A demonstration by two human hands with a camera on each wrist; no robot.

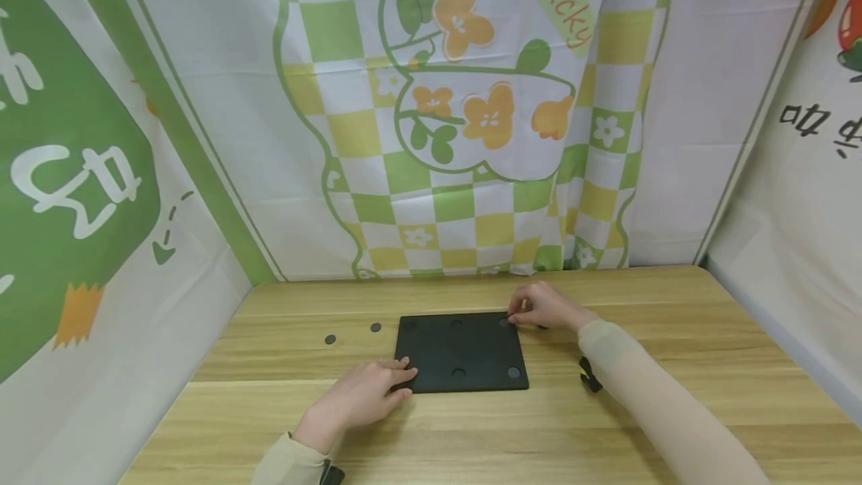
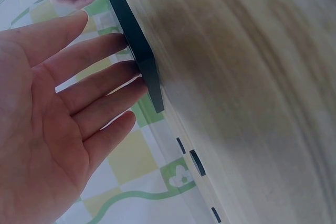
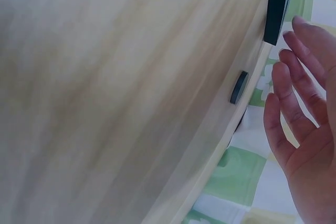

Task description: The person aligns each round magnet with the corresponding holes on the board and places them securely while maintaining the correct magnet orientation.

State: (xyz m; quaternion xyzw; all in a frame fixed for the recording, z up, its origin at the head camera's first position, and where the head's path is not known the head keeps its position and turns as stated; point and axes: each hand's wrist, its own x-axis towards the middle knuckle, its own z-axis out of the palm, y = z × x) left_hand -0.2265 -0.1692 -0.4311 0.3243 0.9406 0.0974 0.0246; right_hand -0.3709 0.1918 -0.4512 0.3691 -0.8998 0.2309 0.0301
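A thin black rectangular board with round recesses lies flat on the wooden table. One dark grey disc sits in its near right recess. My left hand rests on the board's left edge, fingers extended; the left wrist view shows the fingertips right at that edge. At the far right corner is my right hand, thumb and fingertips touching around another round disc in the recess there. In the right wrist view its fingers are loosely bent, with nothing seen between them.
Two loose dark discs, one nearer the board and one farther left, lie on the table. Another dark disc lies beside the right hand. A patterned curtain hangs behind the table's back edge.
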